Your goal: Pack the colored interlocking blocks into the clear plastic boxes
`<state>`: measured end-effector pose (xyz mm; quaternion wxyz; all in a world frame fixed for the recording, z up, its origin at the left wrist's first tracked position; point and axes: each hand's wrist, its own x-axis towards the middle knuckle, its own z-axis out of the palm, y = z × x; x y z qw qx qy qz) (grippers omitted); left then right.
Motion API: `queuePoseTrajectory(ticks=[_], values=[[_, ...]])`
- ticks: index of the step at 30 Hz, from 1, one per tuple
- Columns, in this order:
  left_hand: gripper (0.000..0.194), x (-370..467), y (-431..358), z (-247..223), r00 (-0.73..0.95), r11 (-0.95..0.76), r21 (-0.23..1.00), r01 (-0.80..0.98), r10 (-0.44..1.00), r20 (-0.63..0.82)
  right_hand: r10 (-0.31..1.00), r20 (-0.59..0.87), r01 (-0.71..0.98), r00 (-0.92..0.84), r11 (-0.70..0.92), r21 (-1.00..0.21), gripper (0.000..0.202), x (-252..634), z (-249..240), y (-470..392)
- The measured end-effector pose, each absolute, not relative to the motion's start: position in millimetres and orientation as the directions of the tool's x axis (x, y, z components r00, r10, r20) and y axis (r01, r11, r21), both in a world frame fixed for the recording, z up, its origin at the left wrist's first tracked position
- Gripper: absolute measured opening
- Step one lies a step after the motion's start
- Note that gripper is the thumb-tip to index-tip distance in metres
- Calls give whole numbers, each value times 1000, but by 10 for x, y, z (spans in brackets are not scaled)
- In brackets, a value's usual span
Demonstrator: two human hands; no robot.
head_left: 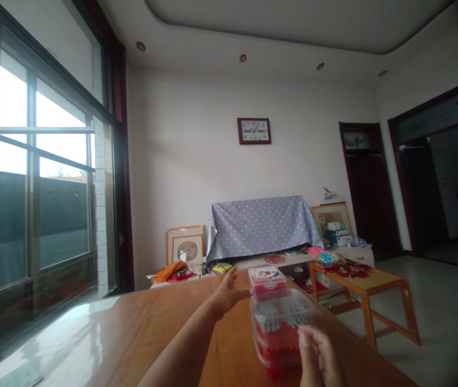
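Observation:
My left hand (229,296) reaches out over the wooden table (184,317) with its fingers apart. Its fingertips come close to a small pink box (267,280) with a clear lid and a printed label; whether they touch I cannot tell. Nearer to me is a clear plastic container (283,306), blurred, with small grey pieces in its upper part and red ones below. My right hand (318,355) is closed at the container's right edge, thumb uppermost. The rest of that hand runs out of the bottom of the picture.
A low wooden bench (377,282) with a red and a blue item on it stands right of the table. Behind, a polka-dot cloth (263,226) covers something on a white cabinet. Large windows (47,204) line the left side.

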<state>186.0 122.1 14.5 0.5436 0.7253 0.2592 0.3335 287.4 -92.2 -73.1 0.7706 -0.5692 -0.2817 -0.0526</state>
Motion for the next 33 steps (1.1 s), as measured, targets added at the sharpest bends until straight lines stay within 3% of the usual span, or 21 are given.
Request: queuePoseTrajectory(ticks=[4, 8, 12, 20, 28, 33], values=[[136, 2085, 1318, 177, 699, -285, 958, -6, 684, 208, 93, 299, 263, 950, 283, -922, 65, 3204, -593, -986], [146, 2282, 1444, 193, 751, -294, 956, -4, 631, 197, 50, 200, 177, 978, 297, -938, 61, 3283, -571, -952], [145, 2397, 1533, 187, 793, -290, 957, 9, 585, 170, 64, 217, 191, 974, 282, -940, 60, 3281, -642, -918], [125, 2461, 1598, 150, 829, -257, 965, -54, 527, 187, 73, 307, 275, 949, 290, -917, 66, 3130, -514, -970], [102, 2406, 1642, 170, 706, -284, 951, -119, 650, 282, 66, 360, 329, 931, 277, -903, 61, 3153, -513, -980], [91, 1906, 1621, 305, 618, -323, 935, -145, 708, 341, 30, 446, 415, 895, 314, -854, 58, 3173, -541, -996]])
